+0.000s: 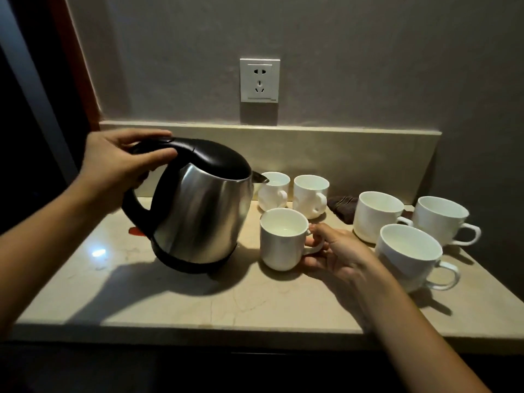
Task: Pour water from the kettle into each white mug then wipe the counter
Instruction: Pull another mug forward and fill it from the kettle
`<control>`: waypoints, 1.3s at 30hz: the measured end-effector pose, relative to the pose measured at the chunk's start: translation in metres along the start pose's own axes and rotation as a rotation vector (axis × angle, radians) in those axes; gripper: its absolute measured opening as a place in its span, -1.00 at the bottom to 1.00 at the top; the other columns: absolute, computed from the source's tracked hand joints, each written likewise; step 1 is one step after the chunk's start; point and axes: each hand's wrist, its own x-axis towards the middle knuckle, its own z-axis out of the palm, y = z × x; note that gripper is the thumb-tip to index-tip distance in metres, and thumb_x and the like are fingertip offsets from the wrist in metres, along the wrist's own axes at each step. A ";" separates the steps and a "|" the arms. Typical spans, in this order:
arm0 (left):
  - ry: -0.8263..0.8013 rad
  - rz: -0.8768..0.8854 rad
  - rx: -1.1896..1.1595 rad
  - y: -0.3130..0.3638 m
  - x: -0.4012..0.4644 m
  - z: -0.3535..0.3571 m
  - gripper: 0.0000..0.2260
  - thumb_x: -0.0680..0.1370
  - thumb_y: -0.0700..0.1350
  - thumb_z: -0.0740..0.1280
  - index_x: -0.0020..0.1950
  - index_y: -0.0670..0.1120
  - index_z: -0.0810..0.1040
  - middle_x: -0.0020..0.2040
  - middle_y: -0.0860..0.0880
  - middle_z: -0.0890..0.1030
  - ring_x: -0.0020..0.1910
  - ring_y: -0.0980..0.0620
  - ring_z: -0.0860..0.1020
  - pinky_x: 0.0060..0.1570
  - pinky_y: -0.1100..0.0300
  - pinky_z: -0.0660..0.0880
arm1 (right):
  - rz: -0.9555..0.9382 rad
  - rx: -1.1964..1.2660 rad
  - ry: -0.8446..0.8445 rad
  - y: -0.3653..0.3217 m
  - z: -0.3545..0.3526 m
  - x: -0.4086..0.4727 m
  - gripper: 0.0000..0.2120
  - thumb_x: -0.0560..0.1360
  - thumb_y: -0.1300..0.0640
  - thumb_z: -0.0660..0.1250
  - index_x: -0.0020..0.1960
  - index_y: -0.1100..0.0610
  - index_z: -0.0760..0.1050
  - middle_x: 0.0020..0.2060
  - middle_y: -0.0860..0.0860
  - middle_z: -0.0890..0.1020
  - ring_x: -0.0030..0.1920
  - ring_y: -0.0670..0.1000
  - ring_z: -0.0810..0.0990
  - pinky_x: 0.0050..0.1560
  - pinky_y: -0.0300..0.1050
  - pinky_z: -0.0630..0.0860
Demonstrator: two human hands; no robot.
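1. Overhead, from the head view, the left hand grips the black handle of the steel kettle, tilted, spout over the back mug.
2. Right of the kettle, the right hand pinches the front mug by its handle on the tabletop.
3. Likely heavy with water and slick-sided, the kettle is best held by its handle; the mugs are fragile.

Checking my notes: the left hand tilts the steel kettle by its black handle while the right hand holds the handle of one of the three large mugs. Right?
Not quite. In the head view the right hand holds the handle of a small white mug, not a large one. The left hand does tilt the steel kettle.
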 end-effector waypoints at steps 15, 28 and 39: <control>0.308 -0.133 -0.185 -0.045 -0.058 -0.008 -0.70 0.28 0.10 0.51 0.00 0.16 0.70 -0.41 0.11 0.63 -0.51 0.22 0.45 -0.47 0.40 0.39 | 0.000 0.228 0.106 0.007 0.019 -0.010 -0.88 0.47 0.27 0.31 -0.24 0.27 0.51 -0.30 0.17 0.51 -0.25 0.13 0.56 -0.40 -0.05 0.63; 0.222 -0.262 -0.268 -0.065 -0.046 -0.011 -0.41 0.21 0.28 0.50 0.17 0.07 0.64 -0.48 0.11 0.53 -0.57 0.20 0.35 -0.53 0.25 0.20 | -0.137 0.436 0.477 0.007 0.025 -0.011 -0.88 0.45 0.19 0.38 -0.05 0.21 0.53 -0.20 0.03 0.64 -0.31 0.00 0.67 -0.03 0.00 0.59; 0.209 -0.245 -0.192 -0.083 -0.042 -0.008 -0.43 0.35 0.10 0.40 0.33 -0.07 0.55 -0.58 0.11 0.40 -0.64 0.20 0.25 -0.43 0.08 0.10 | -0.203 0.512 0.706 0.000 0.032 -0.012 -0.83 0.46 0.18 0.39 -0.24 0.09 0.43 -0.25 -0.05 0.55 -0.22 -0.08 0.52 -0.01 -0.01 0.54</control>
